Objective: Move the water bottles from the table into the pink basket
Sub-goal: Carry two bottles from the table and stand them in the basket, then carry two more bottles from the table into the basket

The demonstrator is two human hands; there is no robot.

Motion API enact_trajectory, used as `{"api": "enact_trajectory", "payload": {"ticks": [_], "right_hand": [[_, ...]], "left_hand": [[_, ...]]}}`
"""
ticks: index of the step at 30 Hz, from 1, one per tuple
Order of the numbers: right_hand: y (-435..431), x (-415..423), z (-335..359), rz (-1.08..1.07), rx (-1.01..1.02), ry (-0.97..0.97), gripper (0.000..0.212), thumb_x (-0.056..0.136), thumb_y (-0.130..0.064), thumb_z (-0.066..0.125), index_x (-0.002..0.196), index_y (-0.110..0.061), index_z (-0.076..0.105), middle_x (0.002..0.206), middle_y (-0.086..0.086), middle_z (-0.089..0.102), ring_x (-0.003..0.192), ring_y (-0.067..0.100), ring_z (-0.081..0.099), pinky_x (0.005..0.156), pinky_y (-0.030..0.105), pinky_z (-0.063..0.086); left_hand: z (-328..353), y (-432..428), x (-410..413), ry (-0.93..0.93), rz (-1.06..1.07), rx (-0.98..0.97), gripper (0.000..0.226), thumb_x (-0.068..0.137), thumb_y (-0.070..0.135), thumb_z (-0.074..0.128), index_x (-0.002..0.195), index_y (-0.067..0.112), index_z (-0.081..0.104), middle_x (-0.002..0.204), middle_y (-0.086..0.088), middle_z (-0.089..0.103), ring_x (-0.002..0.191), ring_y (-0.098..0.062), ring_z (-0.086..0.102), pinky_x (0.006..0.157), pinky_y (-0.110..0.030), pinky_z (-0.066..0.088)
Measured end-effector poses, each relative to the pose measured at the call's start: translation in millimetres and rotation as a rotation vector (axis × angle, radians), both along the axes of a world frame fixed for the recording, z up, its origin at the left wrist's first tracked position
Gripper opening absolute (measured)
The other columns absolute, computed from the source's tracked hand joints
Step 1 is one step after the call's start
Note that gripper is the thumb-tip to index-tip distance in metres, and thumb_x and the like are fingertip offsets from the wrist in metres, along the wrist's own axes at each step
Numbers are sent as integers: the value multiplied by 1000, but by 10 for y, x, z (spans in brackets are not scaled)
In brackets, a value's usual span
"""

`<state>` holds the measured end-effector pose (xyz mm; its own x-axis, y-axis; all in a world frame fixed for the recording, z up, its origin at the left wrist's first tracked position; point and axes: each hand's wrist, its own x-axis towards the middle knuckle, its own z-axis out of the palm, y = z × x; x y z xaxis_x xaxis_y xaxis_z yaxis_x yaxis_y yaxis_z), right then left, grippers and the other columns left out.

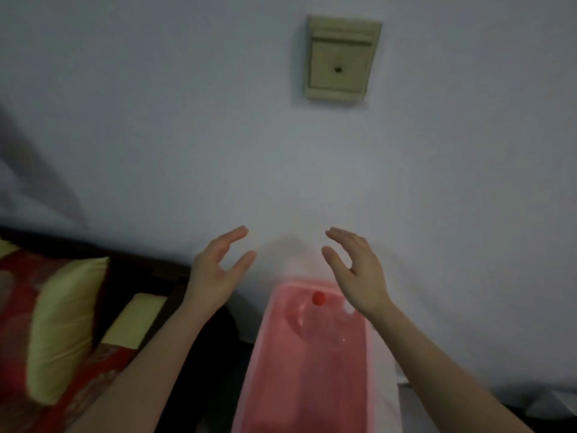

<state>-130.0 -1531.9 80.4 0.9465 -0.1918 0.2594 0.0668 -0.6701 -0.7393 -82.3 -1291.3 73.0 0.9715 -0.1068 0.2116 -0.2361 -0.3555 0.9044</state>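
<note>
Pale wall (156, 120) fills our view, so we risk groping blind for bottles on a worktop we cannot see. Our left hand (215, 273) and right hand (359, 273) hover spread and empty above the pink basket (265, 354) (one red-capped bottle (318, 298) seems to lie inside).

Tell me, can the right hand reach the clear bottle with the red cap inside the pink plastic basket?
Probably yes. The open right hand hovers just above the pink plastic basket, which has no lid, and nothing lies over the clear bottle with the red cap.
</note>
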Motion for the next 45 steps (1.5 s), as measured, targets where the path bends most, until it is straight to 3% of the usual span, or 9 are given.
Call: {"api": "enact_trajectory", "payload": {"ticks": [3,6,9,13,18,21,31,37,45], "right_hand": [[657,-107,545,221,-49,-112,44,94,-42,48,134,-24,53,144,-10,48,135,2,35,108,21,25],[1453,-330,866,431,-150,-224,51,95,-42,46,141,-19,45,153,-3,37,143,10,25,118,26,10],[2355,-723,1081,626,-211,-317,59,95,-44,45,146,-16,35,158,2,26,147,16,17,118,29,1],[3680,-1398,1367,850,-209,-394,66,94,-47,46,148,-15,29,159,4,23,148,17,15,120,36,7],[5286,-2612,1543,1106,-123,-402,64,92,-41,52,147,-17,31,158,1,25,147,16,14,119,35,6],[5939,-3209,1447,1175,-68,-335,63,90,-37,57,146,-19,33,156,1,30,146,17,19,120,40,18],[8007,-4793,853,1104,-8,-95,60,87,-31,64,141,-21,39,149,4,41,138,21,34,107,44,36],[8852,-4938,810,994,-28,-33,59,86,-31,64,140,-19,41,145,4,45,133,23,41,104,43,39],[10047,-4506,498,826,54,24,59,83,-26,67,137,-23,44,143,3,48,131,23,44,102,41,39]], "left_hand": [[639,734,-675,-154,274,63,26,91,23,61,117,23,66,132,6,60,123,-3,52,106,-26,37],[1043,1521,-1439,-212,527,212,33,97,26,50,126,16,61,140,-2,54,129,-5,44,107,-23,32],[1313,2422,-2440,-171,772,407,47,98,30,45,142,13,43,153,-6,37,143,-16,27,118,-38,21],[1601,3543,-4048,-81,1109,548,60,97,33,48,149,13,27,158,-7,26,147,-24,20,119,-42,18],[1752,4426,-6155,33,1525,537,60,91,16,61,144,1,35,151,-19,38,141,-34,33,116,-43,22],[1675,4732,-7030,63,1638,464,61,89,12,64,142,1,38,148,-20,42,138,-34,37,115,-40,24],[1330,6625,-8935,133,1540,320,55,88,23,66,138,13,48,140,-2,52,128,-18,50,107,-30,34],[1220,7971,-8863,143,1408,208,51,86,25,68,134,16,51,134,1,57,121,-15,54,99,-27,37],[930,9623,-8074,103,1268,76,43,85,12,69,126,13,58,121,-4,65,112,-20,62,98,-35,45]]}}
